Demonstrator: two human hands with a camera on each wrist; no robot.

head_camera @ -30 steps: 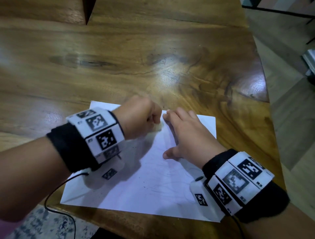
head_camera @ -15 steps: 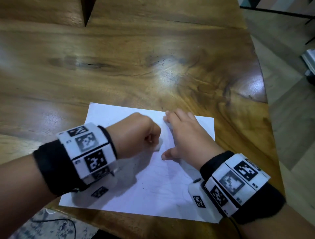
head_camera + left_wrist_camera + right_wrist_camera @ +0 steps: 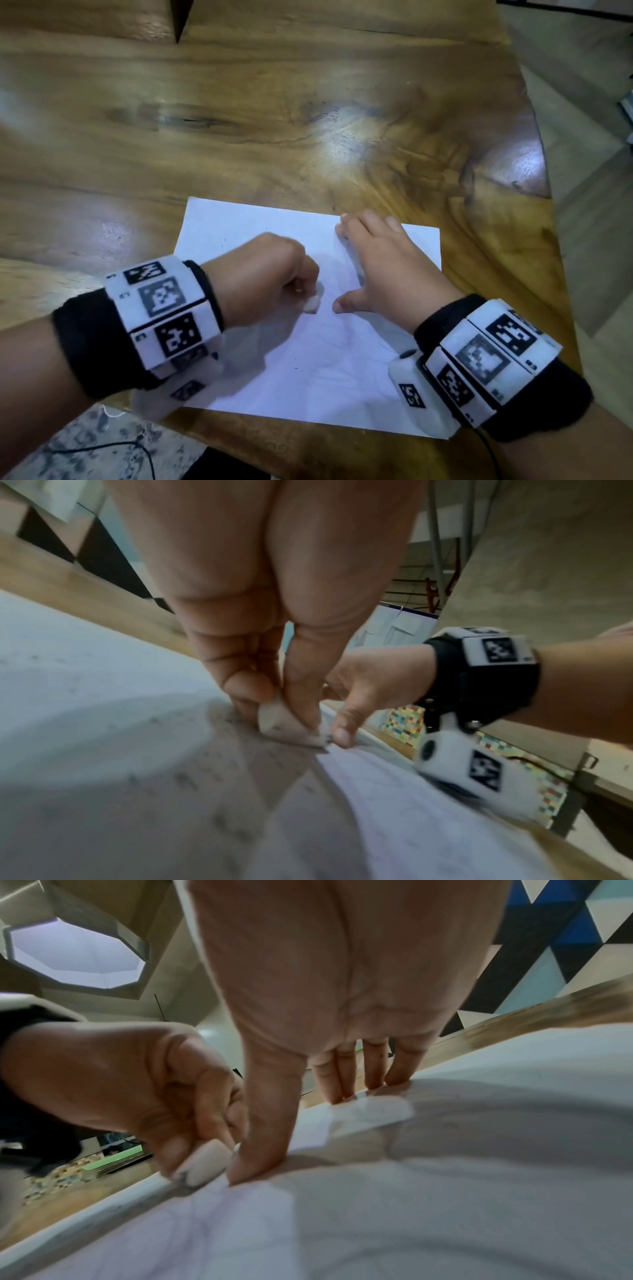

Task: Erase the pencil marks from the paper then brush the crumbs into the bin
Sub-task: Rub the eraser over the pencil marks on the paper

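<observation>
A white sheet of paper (image 3: 260, 233) with faint pencil lines lies on the wooden table near its front edge. My left hand (image 3: 263, 277) pinches a small white eraser (image 3: 312, 303) and holds its tip down on the paper's middle; the left wrist view shows the eraser (image 3: 284, 727) between thumb and fingers, and the right wrist view shows the eraser (image 3: 204, 1161) too. My right hand (image 3: 383, 263) lies flat on the paper just right of the eraser, fingers straight and thumb spread, pressing the sheet (image 3: 445, 1191) down. Dark eraser crumbs (image 3: 219, 818) dot the paper. No bin is in view.
The wooden table (image 3: 274, 120) stretches far beyond the paper. Its right edge (image 3: 548, 205) drops to a tiled floor. A dark pointed notch (image 3: 180, 20) cuts into the far side. A black cable (image 3: 113, 445) hangs below the front edge.
My left hand has slid the eraser down the paper toward me, from beside the right fingertips to beside the right thumb. The right hand stays pressed in place.
</observation>
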